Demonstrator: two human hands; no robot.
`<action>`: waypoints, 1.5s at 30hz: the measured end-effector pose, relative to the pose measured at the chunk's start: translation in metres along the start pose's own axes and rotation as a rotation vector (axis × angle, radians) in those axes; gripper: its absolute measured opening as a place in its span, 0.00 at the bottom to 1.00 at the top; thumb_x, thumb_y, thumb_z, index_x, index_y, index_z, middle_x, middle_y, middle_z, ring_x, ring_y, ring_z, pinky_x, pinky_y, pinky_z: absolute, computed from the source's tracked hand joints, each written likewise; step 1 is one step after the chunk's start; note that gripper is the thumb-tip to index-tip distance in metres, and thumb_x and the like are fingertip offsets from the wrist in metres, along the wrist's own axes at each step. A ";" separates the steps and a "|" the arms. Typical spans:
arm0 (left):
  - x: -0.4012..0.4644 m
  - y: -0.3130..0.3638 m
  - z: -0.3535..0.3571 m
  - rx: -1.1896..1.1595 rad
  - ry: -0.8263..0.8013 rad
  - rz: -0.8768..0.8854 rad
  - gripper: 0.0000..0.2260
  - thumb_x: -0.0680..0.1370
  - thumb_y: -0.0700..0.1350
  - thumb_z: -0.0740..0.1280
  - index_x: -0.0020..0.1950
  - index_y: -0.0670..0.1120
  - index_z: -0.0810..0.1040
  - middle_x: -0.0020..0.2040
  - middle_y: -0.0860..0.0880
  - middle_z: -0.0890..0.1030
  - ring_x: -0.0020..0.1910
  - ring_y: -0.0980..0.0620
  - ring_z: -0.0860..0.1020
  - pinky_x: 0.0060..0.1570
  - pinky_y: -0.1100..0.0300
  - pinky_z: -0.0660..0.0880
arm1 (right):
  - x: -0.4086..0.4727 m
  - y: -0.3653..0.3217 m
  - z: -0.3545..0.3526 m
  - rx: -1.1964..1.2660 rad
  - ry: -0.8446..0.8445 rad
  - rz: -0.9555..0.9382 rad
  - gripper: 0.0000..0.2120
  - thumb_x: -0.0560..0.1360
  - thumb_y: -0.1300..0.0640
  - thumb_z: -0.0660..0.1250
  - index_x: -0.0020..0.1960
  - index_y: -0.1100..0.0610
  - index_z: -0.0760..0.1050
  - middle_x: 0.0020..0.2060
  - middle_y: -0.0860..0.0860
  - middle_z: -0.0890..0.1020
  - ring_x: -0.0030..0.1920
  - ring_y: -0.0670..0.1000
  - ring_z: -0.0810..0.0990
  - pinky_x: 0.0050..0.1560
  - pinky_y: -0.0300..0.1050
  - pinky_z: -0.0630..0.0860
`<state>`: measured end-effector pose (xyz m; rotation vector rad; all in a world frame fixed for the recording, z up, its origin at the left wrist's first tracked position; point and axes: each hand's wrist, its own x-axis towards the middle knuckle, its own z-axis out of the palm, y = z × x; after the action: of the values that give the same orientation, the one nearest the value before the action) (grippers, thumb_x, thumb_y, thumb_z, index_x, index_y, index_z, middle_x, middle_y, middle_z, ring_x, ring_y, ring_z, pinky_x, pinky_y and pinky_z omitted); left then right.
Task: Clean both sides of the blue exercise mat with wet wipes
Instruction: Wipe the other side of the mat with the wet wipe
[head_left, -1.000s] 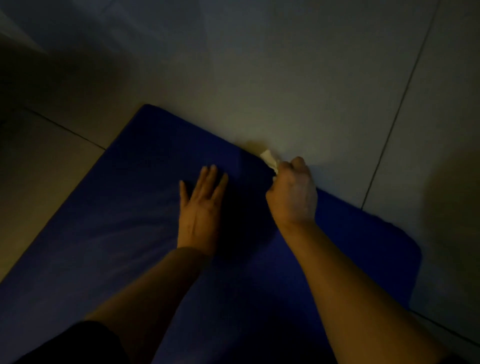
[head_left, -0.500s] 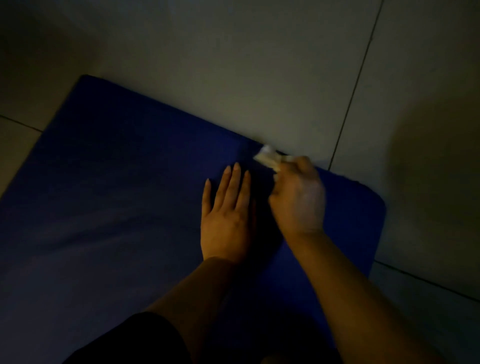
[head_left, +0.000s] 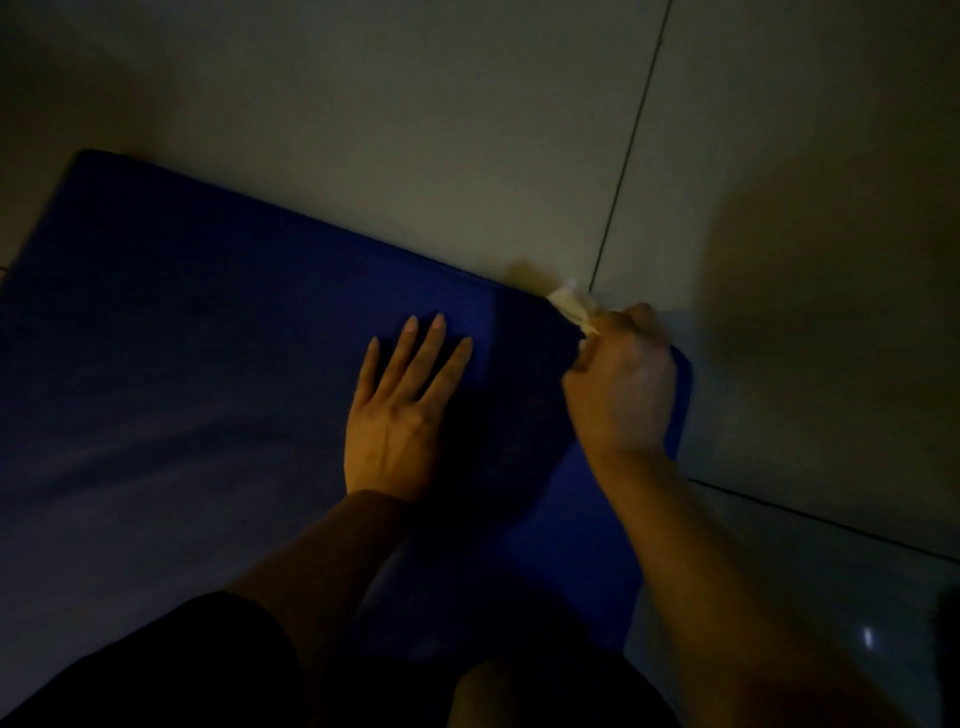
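Mat (head_left: 182, 364) lies flat on the floor (head_left: 415, 130), running from the left edge to right of centre. Left hand (head_left: 397, 421) rests on the mat, near its far edge. Right hand (head_left: 621, 384) to its right, over the mat's far right corner, holding a wipe (head_left: 571, 306) that sticks out beyond the far edge. Floor seams (head_left: 628, 156) run behind and right of the mat. A knee (head_left: 519, 696) at near edge, below the hands.
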<state>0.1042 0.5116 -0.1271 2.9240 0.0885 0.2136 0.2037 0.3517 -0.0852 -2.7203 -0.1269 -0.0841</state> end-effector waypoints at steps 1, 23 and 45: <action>0.000 0.000 0.001 -0.004 0.008 0.010 0.27 0.77 0.41 0.67 0.75 0.47 0.64 0.76 0.43 0.64 0.76 0.42 0.59 0.72 0.40 0.56 | -0.003 0.004 -0.001 -0.004 0.030 0.049 0.05 0.70 0.69 0.66 0.46 0.65 0.78 0.44 0.59 0.76 0.39 0.58 0.78 0.38 0.42 0.72; 0.000 0.122 0.028 -0.109 -0.078 0.091 0.26 0.78 0.49 0.56 0.74 0.40 0.65 0.75 0.40 0.64 0.75 0.44 0.58 0.73 0.44 0.53 | 0.003 0.078 -0.023 0.095 0.094 0.045 0.05 0.70 0.67 0.66 0.45 0.63 0.79 0.45 0.60 0.77 0.40 0.59 0.79 0.41 0.45 0.74; 0.000 0.126 0.028 -0.061 0.000 0.054 0.24 0.77 0.48 0.60 0.73 0.41 0.68 0.74 0.41 0.66 0.74 0.44 0.63 0.73 0.44 0.59 | -0.027 0.107 -0.042 0.161 -0.233 -0.037 0.08 0.76 0.60 0.63 0.54 0.62 0.72 0.44 0.61 0.77 0.41 0.58 0.78 0.38 0.42 0.66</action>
<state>0.1136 0.3833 -0.1276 2.8679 0.0034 0.2208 0.1857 0.2353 -0.0915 -2.5588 -0.2403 0.2240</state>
